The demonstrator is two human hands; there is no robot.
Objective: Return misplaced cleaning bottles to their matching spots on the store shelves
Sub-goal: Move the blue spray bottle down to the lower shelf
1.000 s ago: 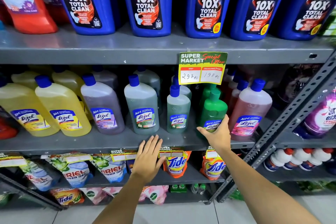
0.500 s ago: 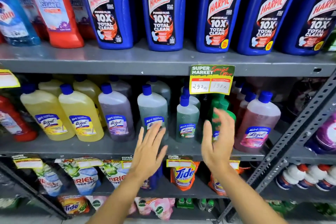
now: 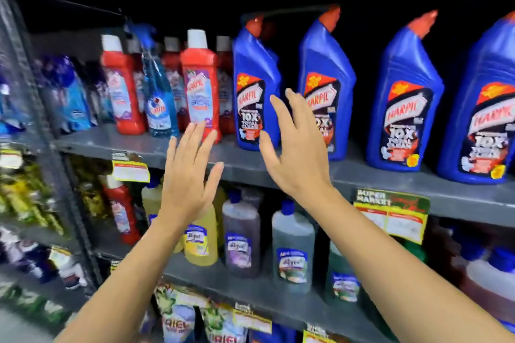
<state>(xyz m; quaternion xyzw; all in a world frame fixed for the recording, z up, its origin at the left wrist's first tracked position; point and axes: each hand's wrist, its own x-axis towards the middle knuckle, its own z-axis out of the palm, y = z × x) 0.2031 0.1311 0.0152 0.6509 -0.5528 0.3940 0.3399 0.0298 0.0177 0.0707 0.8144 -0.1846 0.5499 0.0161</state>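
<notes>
Blue Harpic bottles (image 3: 255,86) with red caps stand in a row on the upper grey shelf (image 3: 362,172). Left of them stand red Harpic bottles (image 3: 199,83), and a blue spray bottle (image 3: 158,97) stands among the red ones. A single red bottle (image 3: 121,211) sits at the left end of the shelf below, beside yellow Lizol bottles (image 3: 200,242). My left hand (image 3: 189,175) is raised, empty, fingers spread, its fingertips just below the front red bottle. My right hand (image 3: 295,145) is also empty and spread, in front of the leftmost blue bottles.
Purple and grey-green Lizol bottles (image 3: 292,248) fill the middle shelf. A price tag (image 3: 390,214) hangs on the shelf edge at right. Blue pouches (image 3: 75,103) sit at upper left beyond a metal upright (image 3: 55,164). Detergent pouches (image 3: 178,317) hang below.
My view has swung up and to the left, from the Lizol shelf to the Harpic shelf. Both hands have risen with it and stay empty; the right hand left the green bottle.
</notes>
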